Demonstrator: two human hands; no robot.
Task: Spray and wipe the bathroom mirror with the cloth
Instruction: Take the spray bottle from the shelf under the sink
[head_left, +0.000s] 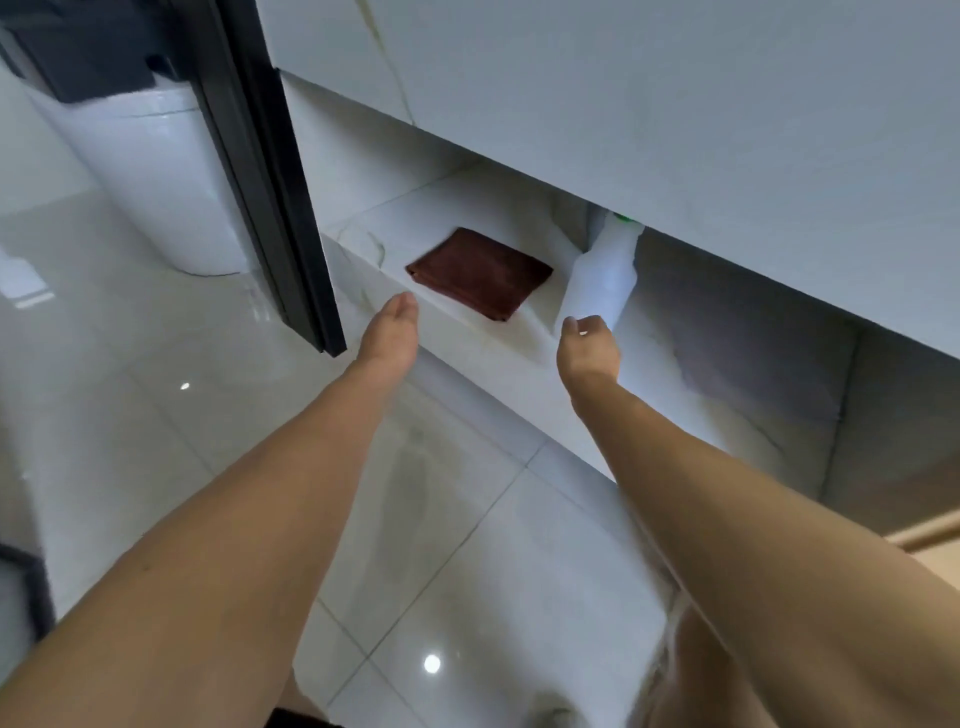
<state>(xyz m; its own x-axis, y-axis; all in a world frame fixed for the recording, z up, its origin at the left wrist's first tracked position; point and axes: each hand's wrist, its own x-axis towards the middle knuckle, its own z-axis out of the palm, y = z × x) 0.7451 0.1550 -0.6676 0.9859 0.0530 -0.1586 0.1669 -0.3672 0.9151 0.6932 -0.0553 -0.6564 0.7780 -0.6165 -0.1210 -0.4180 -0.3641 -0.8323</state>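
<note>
The folded brown cloth (480, 273) was found lying flat on the white shelf (358, 228) beneath the vanity, with the white spray bottle (600, 283) standing just beside it to the right, its green top partly hidden under the vanity's lower edge. The left hand (392, 330) was held out toward the cloth's near left corner, its fingers (405, 304) straight and pressed together, close to the shelf's front lip and apart from the cloth. The cloth lay ahead and slightly right of those fingers. The right hand (587, 345) was placed at the bottle's base, its fingers curled; whether they touched the bottle could not be told. The bottle's long axis appeared tilted toward the upper right. Each hand was judged nearer its own object, so both could be picked up together.
</note>
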